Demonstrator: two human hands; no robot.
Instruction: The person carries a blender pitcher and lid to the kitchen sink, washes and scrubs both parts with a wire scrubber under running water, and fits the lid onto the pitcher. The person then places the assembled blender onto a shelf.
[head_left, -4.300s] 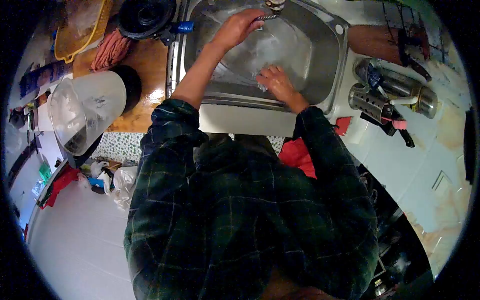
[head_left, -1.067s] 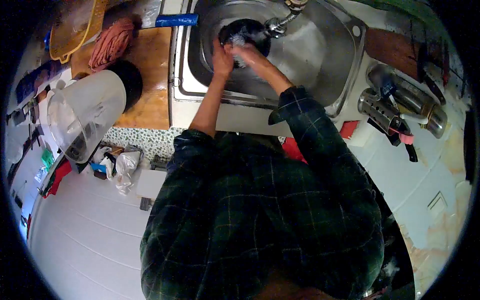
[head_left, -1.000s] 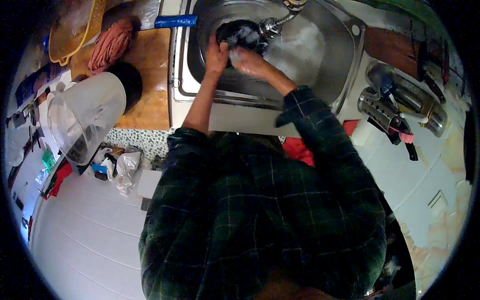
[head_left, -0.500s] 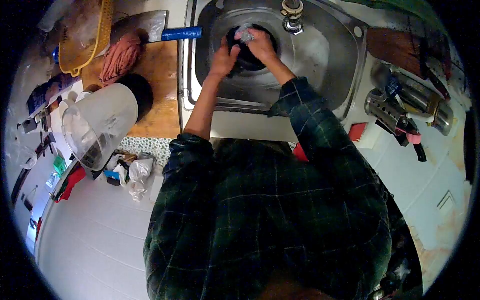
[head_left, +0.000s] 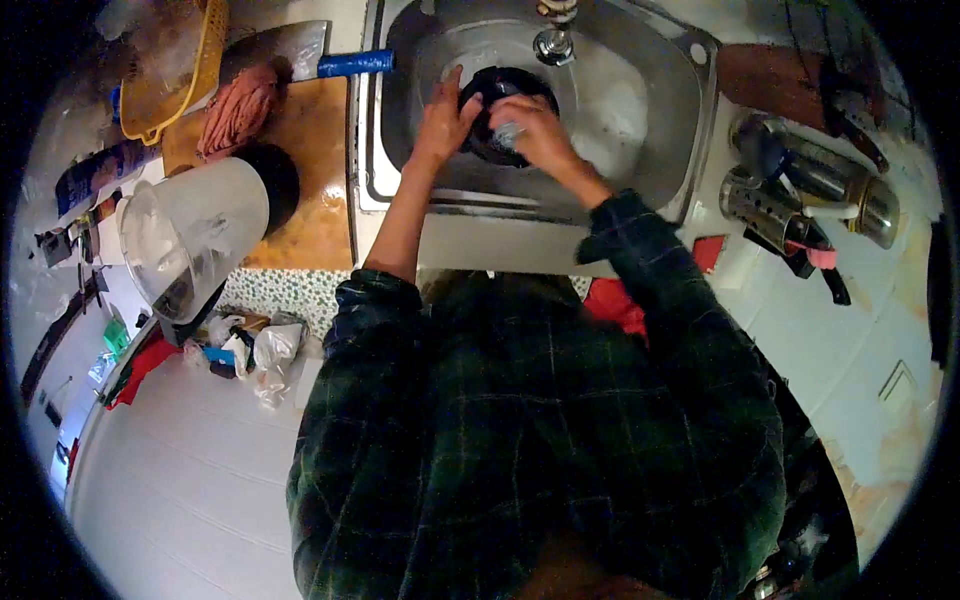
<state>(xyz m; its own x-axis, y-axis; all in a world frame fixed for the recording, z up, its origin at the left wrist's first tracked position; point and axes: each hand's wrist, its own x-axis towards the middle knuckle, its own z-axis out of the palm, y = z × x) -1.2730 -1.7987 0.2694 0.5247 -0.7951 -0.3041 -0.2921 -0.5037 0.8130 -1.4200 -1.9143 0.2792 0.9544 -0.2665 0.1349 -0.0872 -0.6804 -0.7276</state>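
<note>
A round black bowl-like vessel [head_left: 512, 82] sits in the steel sink [head_left: 655, 150]. My left hand [head_left: 442, 122] grips its left rim, with the thumb at the inner side and the fingers along the outside. My right hand [head_left: 535, 130] is closed around a silvery scrubbing pad, probably steel wool [head_left: 507, 132], and presses it against the inside of the vessel. Part of the vessel is hidden under this hand. Whitish suds [head_left: 615, 110] lie on the sink floor to the right.
Above the sink hangs the faucet [head_left: 553, 45]. On the left are a blue-handled cleaver [head_left: 355, 64], a reddish cloth [head_left: 238, 110], a yellow basket [head_left: 205, 75] and a translucent container [head_left: 205, 220] on a wooden board [head_left: 325, 190]. A perforated steel utensil holder [head_left: 765, 210] stands right.
My right hand with the scrubbing pad has moved down and to the right inside the vessel. My left hand still holds the rim. The whole view has shifted slightly.
</note>
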